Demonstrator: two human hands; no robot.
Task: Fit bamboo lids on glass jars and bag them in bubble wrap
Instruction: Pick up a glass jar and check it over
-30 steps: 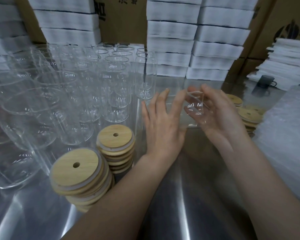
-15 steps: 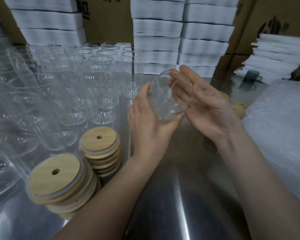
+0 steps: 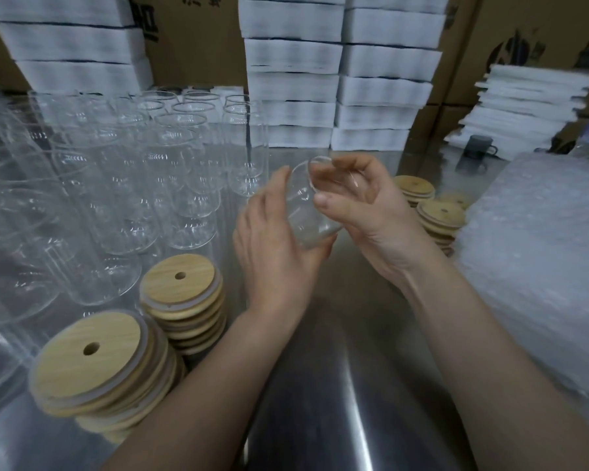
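Left hand (image 3: 276, 246) cups the tilted glass jar (image 3: 305, 215) from below, fingers wrapped round it. Right hand (image 3: 364, 212) pinches its rim end

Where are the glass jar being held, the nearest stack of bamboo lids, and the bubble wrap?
held glass jar (image 3: 305, 217): head view, on its clear side wall.
nearest bamboo lid stack (image 3: 75, 368): head view, on the top lid's wooden face.
bubble wrap pile (image 3: 541, 266): head view, on its top sheet.
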